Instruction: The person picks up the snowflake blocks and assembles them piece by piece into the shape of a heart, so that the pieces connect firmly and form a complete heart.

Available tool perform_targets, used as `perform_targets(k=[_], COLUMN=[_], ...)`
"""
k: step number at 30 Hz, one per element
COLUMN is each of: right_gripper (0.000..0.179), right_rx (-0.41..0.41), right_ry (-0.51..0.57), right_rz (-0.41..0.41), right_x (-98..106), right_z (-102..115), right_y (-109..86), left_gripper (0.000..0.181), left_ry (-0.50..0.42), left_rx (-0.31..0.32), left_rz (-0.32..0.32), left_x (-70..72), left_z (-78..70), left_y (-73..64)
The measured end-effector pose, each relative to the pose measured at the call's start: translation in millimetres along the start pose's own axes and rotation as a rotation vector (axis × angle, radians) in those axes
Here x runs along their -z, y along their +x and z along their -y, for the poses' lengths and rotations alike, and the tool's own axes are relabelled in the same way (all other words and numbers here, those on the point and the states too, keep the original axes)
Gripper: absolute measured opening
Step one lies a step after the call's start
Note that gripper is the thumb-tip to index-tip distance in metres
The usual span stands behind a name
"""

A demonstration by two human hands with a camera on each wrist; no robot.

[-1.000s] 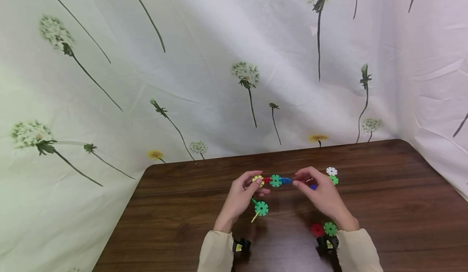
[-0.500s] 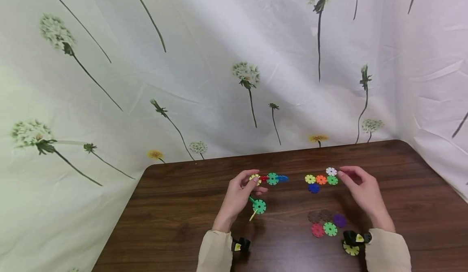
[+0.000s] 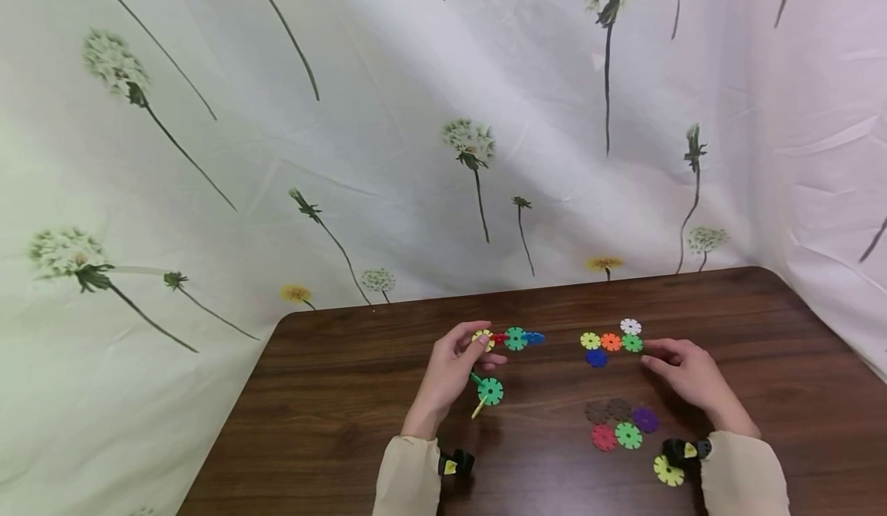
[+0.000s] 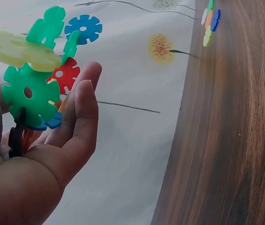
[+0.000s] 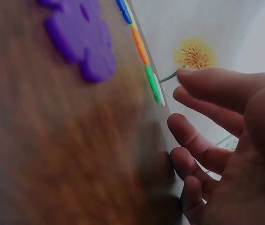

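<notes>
On my feed the left hand (image 3: 449,373) has thumb and fingers pinched on a notched yellow disc (image 3: 477,338), one link in a plastic disc assembly held above the surface (image 3: 333,408). Running out to the right from those fingertips I read a red disc (image 3: 499,338) nearly edge-on, a middle green disc (image 3: 516,338) and a blue disc (image 3: 533,338) at the free end. Below the fingers hangs a lower green disc (image 3: 490,391) with a yellow piece (image 3: 479,408) slotted in edge-on. My left wrist camera also shows a dark disc (image 4: 17,136), edge-on, by the palm.

The right hand (image 3: 693,377) holds nothing; its fingers are extended and spread a little. Their tips sit right beside a loose green disc (image 3: 632,343); I can't tell whether they touch it. A white disc (image 3: 630,326) lies behind that one, with an orange disc (image 3: 610,342), loose yellow disc (image 3: 590,340) and loose blue disc (image 3: 596,358) leftward.

Nearer me than the right fingers, a cluster of discs (image 3: 628,436) in brown, purple, red and green lies flat, and a single pale yellow disc (image 3: 663,475) lies by the right wrist camera (image 3: 679,452). Beyond everything stands a flower-printed cloth (image 3: 388,115).
</notes>
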State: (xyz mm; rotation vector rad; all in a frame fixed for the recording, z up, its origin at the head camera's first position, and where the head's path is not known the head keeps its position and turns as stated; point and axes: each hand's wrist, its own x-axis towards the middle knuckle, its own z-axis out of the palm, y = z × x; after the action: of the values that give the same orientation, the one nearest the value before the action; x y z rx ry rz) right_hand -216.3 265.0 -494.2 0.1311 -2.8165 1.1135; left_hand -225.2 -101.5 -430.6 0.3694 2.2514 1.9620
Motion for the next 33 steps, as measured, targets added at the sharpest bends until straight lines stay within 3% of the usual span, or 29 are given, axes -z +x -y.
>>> perform_targets(k=[8,15,21,28,33], right_gripper=[0.036,0.044,0.032,0.05,0.042], right_rx=[0.085,0.022,0.072,0.035,0.029], right_ry=[-0.078,-0.092,-0.033,-0.071,-0.091], right_rz=[0.079,0.166,0.147,0.15,0.138], right_x=[6,6,6,4,1], right_z=[-2,-2,-6,-1,3], right_y=[15.8,11.6,4.6,3.4,4.4], left_gripper=[0.034,0.034,0.033,0.033,0.034], left_ry=[0.0,-0.002,-0.008,-0.008,-0.009], left_rx=[0.003,-0.001,-0.001,0.008,0.01], left_rz=[-0.009,-0.012,-0.016,-0.02,-0.022], left_x=[0.3,0.7,0.6,1.1,2.5], left_z=[0.4,1.3,1.8,1.4,1.5], left_y=[0.1,-0.5,-0.8,-0.2,0.2])
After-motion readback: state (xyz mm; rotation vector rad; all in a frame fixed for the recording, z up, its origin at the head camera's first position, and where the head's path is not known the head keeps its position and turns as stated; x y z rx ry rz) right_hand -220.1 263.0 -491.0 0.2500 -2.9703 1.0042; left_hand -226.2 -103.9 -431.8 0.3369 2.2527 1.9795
